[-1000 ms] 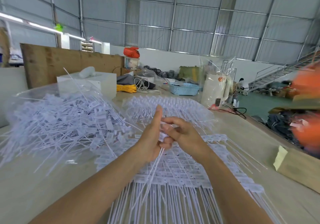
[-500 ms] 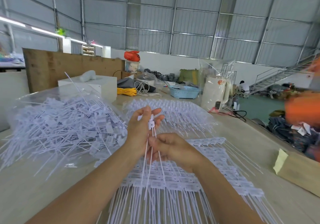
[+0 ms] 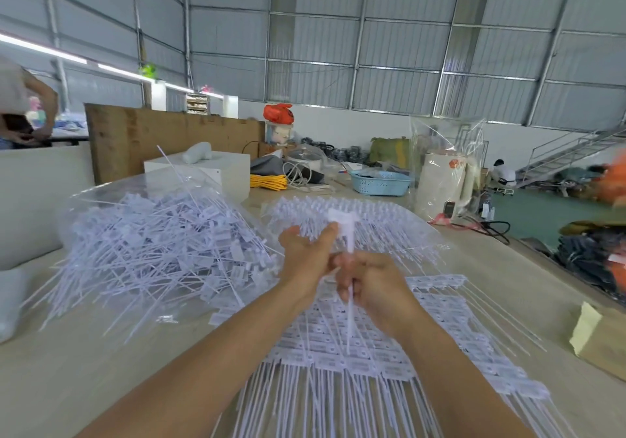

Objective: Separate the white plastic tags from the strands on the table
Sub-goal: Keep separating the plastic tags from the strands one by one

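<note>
Above the table, both my hands hold a small bunch of white plastic tags (image 3: 342, 218) whose thin strands hang down between them. My left hand (image 3: 306, 261) pinches the bunch just under the tag heads. My right hand (image 3: 371, 283) is curled round the strands lower down. Beneath my hands lies a flat sheet of joined tags and strands (image 3: 355, 363), spread toward me. A loose heap of separated tags (image 3: 159, 248) fills a clear bag at the left. Another fan of joined tags (image 3: 372, 220) lies behind my hands.
A white box (image 3: 216, 170) stands behind the heap, with a yellow cord (image 3: 267, 181), a blue basket (image 3: 379, 183) and a white appliance in clear plastic (image 3: 443, 180) further back. A cardboard piece (image 3: 599, 339) lies at the right table edge. A person (image 3: 23, 105) stands at the far left.
My hands have risen slightly with the bunch, and the tag heads now stick up above my left fingers. My right hand has closed round the strands just below my left.
</note>
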